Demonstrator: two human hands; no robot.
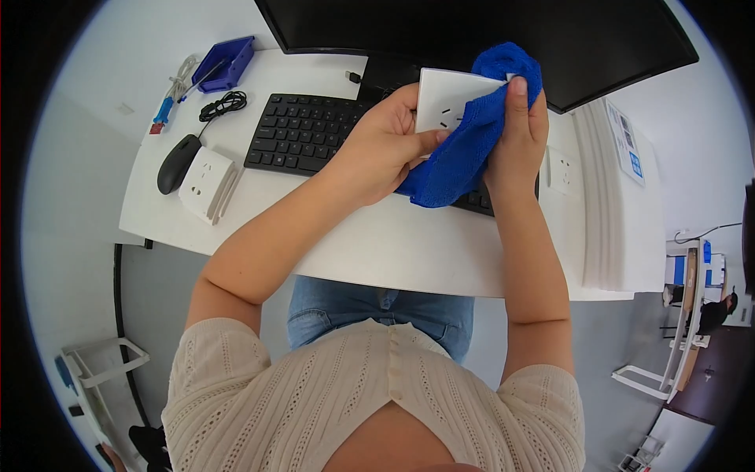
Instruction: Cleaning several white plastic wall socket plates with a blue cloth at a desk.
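Observation:
My left hand (392, 141) grips a white wall socket plate (445, 97) by its left side and lower edge. My right hand (519, 130) holds a blue microfiber cloth (460, 159), pinched over the plate's upper right corner. The cloth hangs across the plate's right and lower parts and hides some of its slots. Both hands are raised above a black keyboard (301, 133). To the left, several white socket plates (206, 180) stand in a stack beside a black mouse (179, 164). Another socket plate (563, 171) lies right of my right forearm.
A black monitor (489, 35) spans the back of the white desk (377, 242). At back left are a blue plastic bin (224, 65) with a thin tool in it, a coiled black cable (223, 106) and a blue-handled tool (163, 112). White foam sheets (619, 236) are stacked at right.

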